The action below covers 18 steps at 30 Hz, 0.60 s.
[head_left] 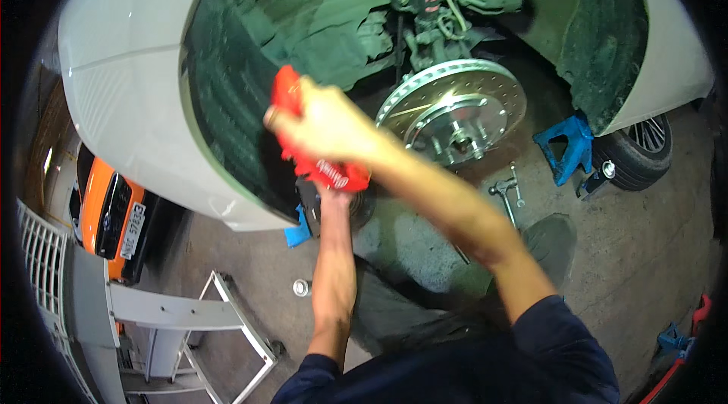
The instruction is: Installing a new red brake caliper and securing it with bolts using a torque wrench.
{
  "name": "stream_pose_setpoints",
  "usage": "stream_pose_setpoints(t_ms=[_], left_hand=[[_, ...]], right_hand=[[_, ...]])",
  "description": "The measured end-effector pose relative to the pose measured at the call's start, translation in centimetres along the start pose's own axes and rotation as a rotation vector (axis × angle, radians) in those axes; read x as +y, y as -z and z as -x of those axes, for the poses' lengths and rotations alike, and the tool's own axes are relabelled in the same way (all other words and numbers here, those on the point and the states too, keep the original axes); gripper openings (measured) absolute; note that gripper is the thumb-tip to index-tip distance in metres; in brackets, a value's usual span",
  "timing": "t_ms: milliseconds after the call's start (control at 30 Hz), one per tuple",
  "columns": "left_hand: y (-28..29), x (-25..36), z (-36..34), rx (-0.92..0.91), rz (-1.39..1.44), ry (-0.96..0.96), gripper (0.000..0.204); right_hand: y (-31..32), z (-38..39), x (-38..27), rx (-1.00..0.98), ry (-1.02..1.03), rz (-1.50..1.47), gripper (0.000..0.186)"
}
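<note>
A red brake caliper (334,175) is held in the air left of the drilled brake disc (455,104), in front of the wheel arch liner. My right hand (326,120) is closed around its upper part, with the right forearm crossing over from the lower right. From below, my left hand (335,198) supports the lower end; the caliper hides most of its fingers. The disc sits on the hub with its wheel studs showing, and the caliper is apart from it. Above the disc rises the suspension strut (427,2).
A blue jack stand (565,146) stands right of the disc, beside a wheel (644,154) lying on the floor. Tools including a ratchet (503,193) lie near my knee. A spray can (301,287) stands left of my arm. A white metal frame (250,343) and an orange car (114,214) are at left.
</note>
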<state>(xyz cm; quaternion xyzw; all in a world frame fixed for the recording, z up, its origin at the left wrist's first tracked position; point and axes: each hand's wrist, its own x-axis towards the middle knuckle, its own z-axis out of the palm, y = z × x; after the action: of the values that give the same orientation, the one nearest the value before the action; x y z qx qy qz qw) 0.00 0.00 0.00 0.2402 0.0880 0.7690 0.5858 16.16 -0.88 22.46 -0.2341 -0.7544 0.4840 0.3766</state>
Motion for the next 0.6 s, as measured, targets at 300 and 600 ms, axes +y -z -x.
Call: stream_pose_setpoints(t_ms=[300, 600], left_hand=[[-3.6, -1.0, 0.6, 0.227, -0.211, 0.281, 0.061], [-0.1, -2.4, 0.0, 0.213, -0.16, 0.326, 0.061]], right_hand=[[4.2, -3.7, 1.6, -0.12, -0.032, 0.292, 0.054], [5.3, -3.2, 3.1, -0.094, -0.091, 0.373, 0.049]])
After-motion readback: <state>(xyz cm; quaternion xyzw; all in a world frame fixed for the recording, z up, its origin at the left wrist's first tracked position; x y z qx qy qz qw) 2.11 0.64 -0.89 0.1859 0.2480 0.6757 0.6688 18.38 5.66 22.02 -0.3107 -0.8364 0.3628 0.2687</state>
